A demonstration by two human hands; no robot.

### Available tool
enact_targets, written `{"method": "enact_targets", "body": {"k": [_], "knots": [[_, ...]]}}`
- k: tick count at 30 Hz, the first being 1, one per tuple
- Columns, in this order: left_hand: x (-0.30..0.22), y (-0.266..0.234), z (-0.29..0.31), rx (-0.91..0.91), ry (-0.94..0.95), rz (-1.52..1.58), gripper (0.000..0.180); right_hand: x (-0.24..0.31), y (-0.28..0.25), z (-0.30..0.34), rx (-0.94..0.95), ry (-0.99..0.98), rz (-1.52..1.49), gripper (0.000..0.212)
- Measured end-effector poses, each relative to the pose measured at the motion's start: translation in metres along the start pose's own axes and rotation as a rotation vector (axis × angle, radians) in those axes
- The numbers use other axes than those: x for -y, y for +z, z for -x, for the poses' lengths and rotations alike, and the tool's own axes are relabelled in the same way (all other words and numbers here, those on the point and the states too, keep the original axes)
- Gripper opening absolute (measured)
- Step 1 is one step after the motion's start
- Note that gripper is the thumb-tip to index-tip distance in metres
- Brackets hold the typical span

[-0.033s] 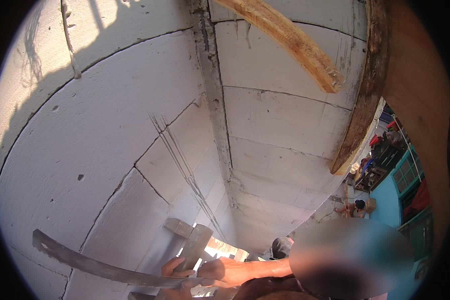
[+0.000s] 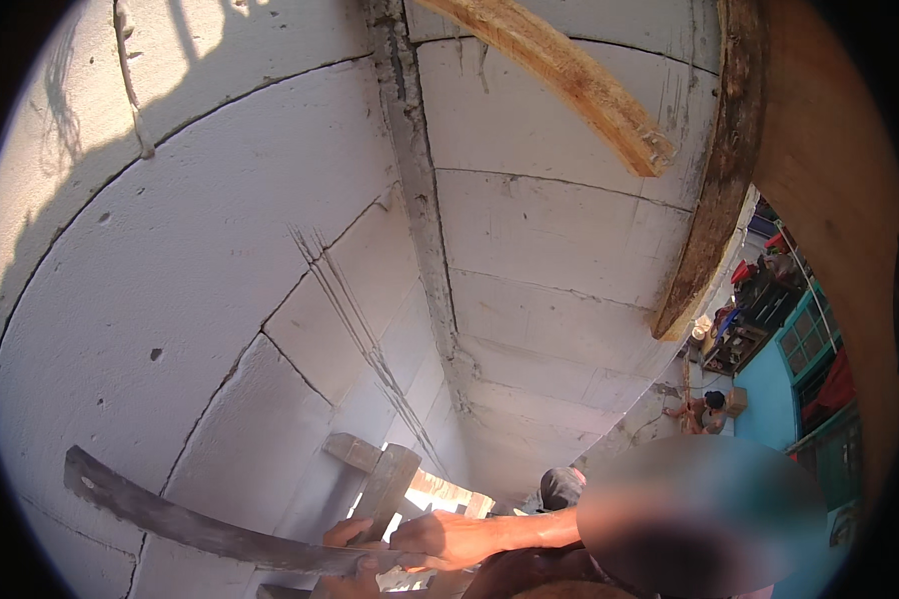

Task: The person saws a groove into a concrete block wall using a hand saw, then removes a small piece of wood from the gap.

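A long grey saw blade (image 2: 200,529) with a hole near its far end stretches from the left to my hands at the lower edge. My right hand (image 2: 442,539), its forearm coming from the right, is closed at the blade's near end; the handle is hidden. Just left of it, my left hand (image 2: 355,579) has its fingers curled around a wooden slat (image 2: 390,481). The blade crosses in front of that hand and covers part of it. The slat crosses a shorter wooden piece (image 2: 353,451) near its top.
A pale block wall (image 2: 210,260) meets another at a mortar-filled corner (image 2: 417,190). Thin wires (image 2: 365,339) stick out above my hands. A timber (image 2: 569,80) juts overhead, beside a dark wooden post (image 2: 719,170). A person (image 2: 707,411) sits far right; a blur covers the lower right.
The whole view has shifted slightly, so the walls and timber appear a little further left and higher. My hands and the saw stay nearly in place.
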State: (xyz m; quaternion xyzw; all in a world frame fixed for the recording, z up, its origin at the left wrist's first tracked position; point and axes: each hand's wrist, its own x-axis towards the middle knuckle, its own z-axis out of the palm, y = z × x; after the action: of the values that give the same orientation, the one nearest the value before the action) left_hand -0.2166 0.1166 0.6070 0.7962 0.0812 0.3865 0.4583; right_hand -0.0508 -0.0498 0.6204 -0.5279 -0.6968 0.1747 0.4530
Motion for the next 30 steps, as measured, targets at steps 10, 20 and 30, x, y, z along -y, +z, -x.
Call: {"method": "enact_targets", "body": {"k": [10, 20, 30], "knots": [[-0.039, -0.012, 0.027, -0.212, -0.585, -0.110, 0.035, 0.022, 0.002, -0.023, 0.197, 0.186, -0.234, 0.031], [-0.042, -0.007, 0.012, -0.166, -0.579, -0.138, 0.033, 0.119, -0.163, -0.044, -0.467, -0.009, 0.791, 0.032], [-0.050, 0.002, 0.002, -0.222, -0.390, -0.076, 0.027, 0.185, -0.402, -0.065, -0.892, 0.447, 1.211, 0.053]]}}
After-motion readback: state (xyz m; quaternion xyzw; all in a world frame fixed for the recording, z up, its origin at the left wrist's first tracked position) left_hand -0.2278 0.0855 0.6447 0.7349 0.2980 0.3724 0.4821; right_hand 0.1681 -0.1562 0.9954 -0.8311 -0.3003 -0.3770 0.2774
